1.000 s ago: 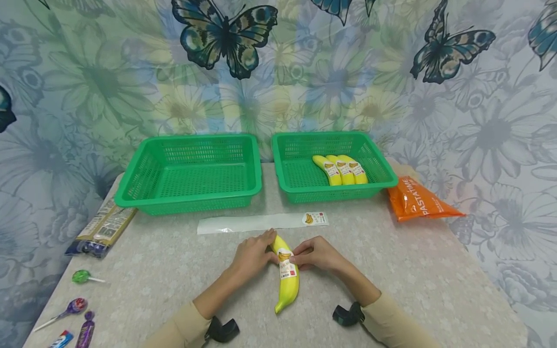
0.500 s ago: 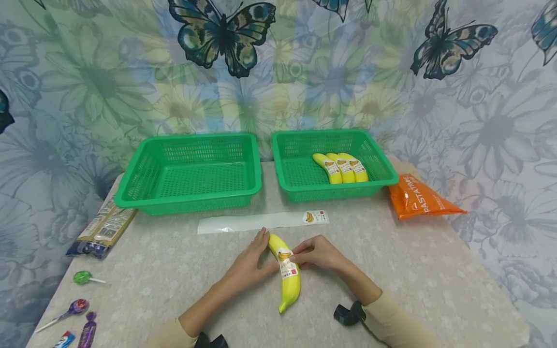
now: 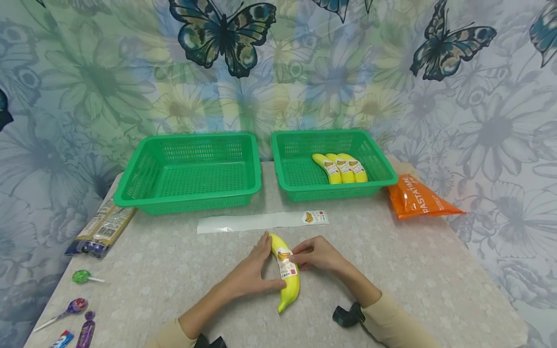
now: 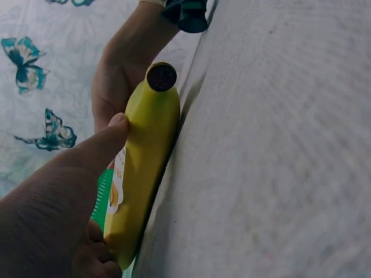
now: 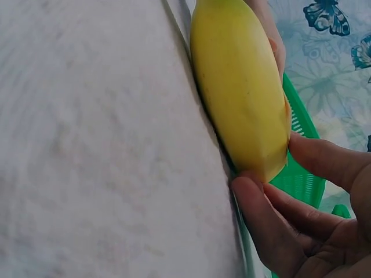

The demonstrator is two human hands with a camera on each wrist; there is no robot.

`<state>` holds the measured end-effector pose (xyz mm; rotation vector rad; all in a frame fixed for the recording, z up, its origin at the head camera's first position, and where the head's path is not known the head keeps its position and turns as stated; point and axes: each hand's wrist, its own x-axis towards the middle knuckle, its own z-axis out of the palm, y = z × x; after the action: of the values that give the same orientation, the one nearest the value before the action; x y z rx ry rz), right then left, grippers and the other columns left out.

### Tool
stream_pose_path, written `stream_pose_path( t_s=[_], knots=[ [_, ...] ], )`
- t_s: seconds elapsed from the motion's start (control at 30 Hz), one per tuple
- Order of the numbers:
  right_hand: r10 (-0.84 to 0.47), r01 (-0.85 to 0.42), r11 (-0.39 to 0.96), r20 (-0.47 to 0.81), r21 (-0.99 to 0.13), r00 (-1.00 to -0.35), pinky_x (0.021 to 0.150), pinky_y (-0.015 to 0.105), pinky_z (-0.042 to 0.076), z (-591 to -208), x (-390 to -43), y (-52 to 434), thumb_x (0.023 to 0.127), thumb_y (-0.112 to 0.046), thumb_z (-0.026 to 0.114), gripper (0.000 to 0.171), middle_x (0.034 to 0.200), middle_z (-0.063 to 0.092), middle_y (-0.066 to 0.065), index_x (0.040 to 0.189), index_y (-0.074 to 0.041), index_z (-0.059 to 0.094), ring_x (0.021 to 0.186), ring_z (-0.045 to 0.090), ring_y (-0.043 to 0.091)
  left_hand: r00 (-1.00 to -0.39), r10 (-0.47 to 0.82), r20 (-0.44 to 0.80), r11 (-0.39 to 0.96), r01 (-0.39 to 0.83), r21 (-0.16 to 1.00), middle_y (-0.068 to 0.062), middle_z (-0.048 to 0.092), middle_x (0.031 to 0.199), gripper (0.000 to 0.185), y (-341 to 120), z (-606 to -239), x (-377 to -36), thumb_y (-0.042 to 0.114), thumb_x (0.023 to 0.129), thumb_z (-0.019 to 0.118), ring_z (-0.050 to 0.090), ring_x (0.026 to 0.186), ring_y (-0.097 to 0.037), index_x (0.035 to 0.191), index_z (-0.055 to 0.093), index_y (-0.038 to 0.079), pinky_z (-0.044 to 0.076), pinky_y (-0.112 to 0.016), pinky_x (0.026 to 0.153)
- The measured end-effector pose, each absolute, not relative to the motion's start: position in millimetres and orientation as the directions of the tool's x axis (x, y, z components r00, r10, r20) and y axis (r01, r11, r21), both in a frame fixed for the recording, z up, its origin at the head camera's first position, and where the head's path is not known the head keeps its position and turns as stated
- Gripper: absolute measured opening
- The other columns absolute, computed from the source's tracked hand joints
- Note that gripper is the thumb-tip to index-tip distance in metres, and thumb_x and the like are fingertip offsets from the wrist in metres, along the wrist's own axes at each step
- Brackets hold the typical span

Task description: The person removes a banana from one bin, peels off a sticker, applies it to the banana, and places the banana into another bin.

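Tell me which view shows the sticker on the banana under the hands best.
The head view: the sticker faces the camera, wrapped across the banana. The left wrist view catches only its edge; the right wrist view shows bare peel.

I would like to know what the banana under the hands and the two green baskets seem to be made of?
The banana looks like moulded plastic: very smooth, evenly yellow, with a flat dark disc at its end, seen in the left wrist view. It carries a paper-like label. The left basket and right basket seem to be glossy green plastic, with fine mesh walls and solid rims.
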<state>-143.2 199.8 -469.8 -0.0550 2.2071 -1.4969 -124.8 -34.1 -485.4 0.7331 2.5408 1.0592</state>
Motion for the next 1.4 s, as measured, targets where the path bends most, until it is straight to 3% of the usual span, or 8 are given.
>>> stream_pose_path(
  t_s=[0.43, 0.7, 0.93, 1.13, 1.4],
  knots=[
    [-0.224, 0.203, 0.475, -0.341, -0.856, -0.913, 0.061, 0.028, 0.059, -467.6, -138.1, 191.7, 0.082, -0.031, 0.078, 0.036, 0.084, 0.074, 0.006, 0.099, 0.001, 0.074, 0.067, 0.068, 0.013, -0.83, 0.554, -0.061, 0.609, 0.354, 0.71, -0.012, 0.001, 0.165, 0.118, -35.3, -484.7, -123.4, 0.064, 0.076, 0.072, 0.013, 0.151, -0.035, 0.156, 0.011, 0.001, 0.025, -0.054, 0.119],
    [-0.221, 0.215, 0.456, -0.344, -0.864, -0.913, 0.061, 0.028, 0.059, -469.0, -137.3, 190.8, 0.08, -0.03, 0.08, 0.035, 0.084, 0.073, 0.006, 0.097, 0.0, 0.075, 0.066, 0.069, 0.013, -0.85, 0.523, -0.068, 0.623, 0.326, 0.712, -0.008, 0.001, 0.165, 0.117, -36.6, -473.2, -131.8, 0.063, 0.077, 0.071, 0.01, 0.152, -0.027, 0.157, 0.007, 0.006, 0.024, -0.052, 0.12],
    [-0.215, 0.223, 0.453, -0.349, -0.863, -0.912, 0.061, 0.027, 0.059, -466.1, -136.8, 192.0, 0.081, -0.029, 0.079, 0.032, 0.082, 0.074, 0.005, 0.096, -0.001, 0.076, 0.065, 0.068, 0.013, -0.872, 0.49, -0.007, 0.611, 0.338, 0.716, -0.006, 0.0, 0.166, 0.112, -22.7, -448.6, -164.4, 0.058, 0.081, 0.07, 0.008, 0.152, -0.028, 0.157, 0.003, 0.01, 0.022, -0.057, 0.119],
    [-0.191, 0.234, 0.51, -0.374, -0.828, -0.908, 0.059, 0.026, 0.058, -463.0, -134.6, 191.4, 0.081, -0.034, 0.079, 0.034, 0.079, 0.073, 0.002, 0.094, -0.003, 0.077, 0.063, 0.065, 0.011, -0.901, 0.428, 0.065, 0.592, 0.334, 0.734, -0.002, -0.003, 0.166, 0.109, 0.8, -436.0, -206.9, 0.059, 0.085, 0.066, 0.007, 0.153, -0.024, 0.158, 0.0, 0.013, 0.023, -0.054, 0.121],
    [-0.185, 0.221, 0.514, -0.359, -0.829, -0.915, 0.06, 0.027, 0.059, -464.9, -130.9, 188.2, 0.08, -0.035, 0.08, 0.036, 0.079, 0.072, 0.003, 0.094, -0.002, 0.076, 0.063, 0.065, 0.01, -0.935, 0.346, 0.081, 0.537, 0.268, 0.8, 0.0, -0.008, 0.166, 0.106, 23.9, -425.3, -251.1, 0.061, 0.087, 0.061, -0.005, 0.153, -0.024, 0.158, -0.003, 0.014, 0.012, -0.056, 0.123]
  ],
)
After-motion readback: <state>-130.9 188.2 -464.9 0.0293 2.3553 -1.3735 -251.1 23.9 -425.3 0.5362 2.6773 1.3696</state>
